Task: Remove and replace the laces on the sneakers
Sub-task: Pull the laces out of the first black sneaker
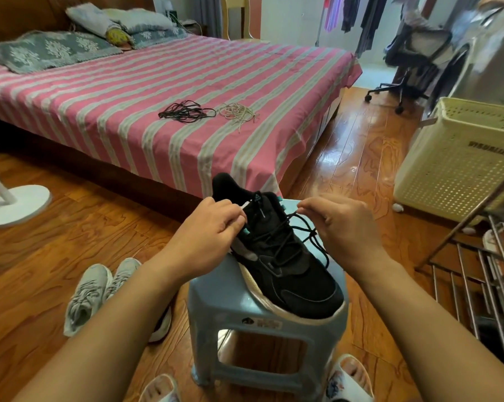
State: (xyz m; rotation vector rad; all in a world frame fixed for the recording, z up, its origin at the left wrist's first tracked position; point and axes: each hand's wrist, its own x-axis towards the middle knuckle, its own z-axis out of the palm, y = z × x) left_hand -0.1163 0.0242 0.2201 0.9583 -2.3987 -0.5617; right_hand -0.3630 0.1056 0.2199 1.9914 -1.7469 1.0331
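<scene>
A black sneaker [297, 274] with a white sole lies on a blue plastic stool [233, 309], its toe towards me. A black lace [300, 227] runs loosely through its eyelets. My left hand [213, 230] grips the sneaker's left collar, fingers curled at the top eyelets. My right hand [340, 224] pinches the black lace at the shoe's upper right side, and a loop of lace hangs below it. On the bed lie a bundle of black laces [187, 111] and a bundle of beige laces [239, 113].
A pair of grey sneakers [97, 291] stands on the wooden floor left of the stool. The striped bed [129, 111] is ahead, a cream laundry basket [459, 161] and a metal shoe rack [483, 274] to the right, a white fan base [12, 204] at left.
</scene>
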